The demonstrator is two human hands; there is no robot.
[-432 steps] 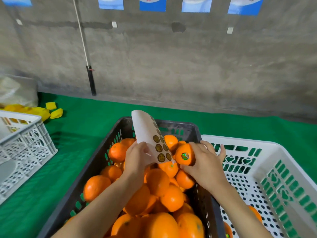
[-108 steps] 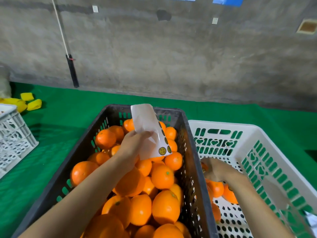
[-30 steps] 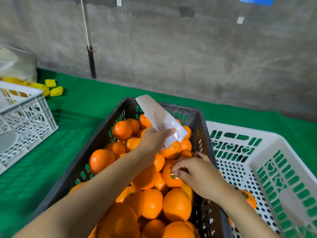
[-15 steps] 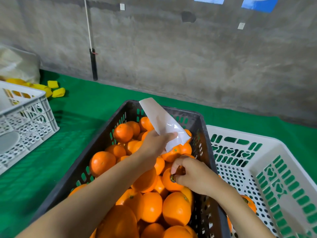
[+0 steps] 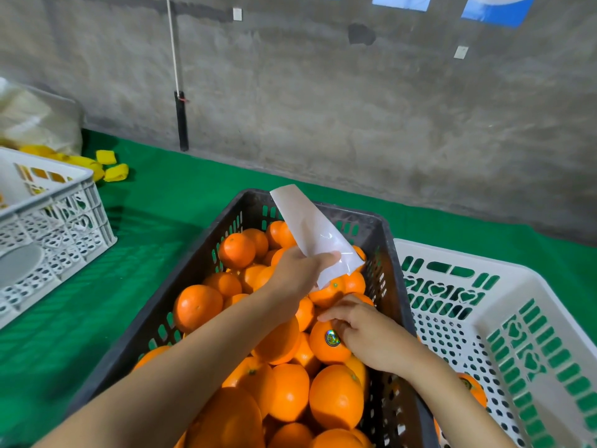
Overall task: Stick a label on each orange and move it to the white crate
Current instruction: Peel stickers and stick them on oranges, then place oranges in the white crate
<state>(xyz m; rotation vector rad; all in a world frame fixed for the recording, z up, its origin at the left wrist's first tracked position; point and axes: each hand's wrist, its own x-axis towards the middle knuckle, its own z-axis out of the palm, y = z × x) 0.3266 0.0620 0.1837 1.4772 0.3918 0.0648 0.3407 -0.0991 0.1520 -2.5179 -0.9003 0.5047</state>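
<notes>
Orange fruit (image 5: 323, 350), labelled, gripped by curled right fingers (image 5: 345, 329); left fingers (image 5: 319, 257) pinch sticker sheet (image 5: 310, 231).

Bright orange round oranges (image 5: 290, 392) fill the dark grey slotted plastic crate (image 5: 206, 250). One orange (image 5: 319, 352) bears a round shiny gold-and-dark label (image 5: 332, 338). The white plastic crate (image 5: 478, 258) has green-showing heart, bar and dot cut-outs. Green cloth tabletop (image 5: 145, 247); plain white glossy backing sheet (image 5: 307, 227).

No legible text, round sticker (image 5: 332, 337) on one orange (image 5: 323, 354), its print too small to read
</notes>
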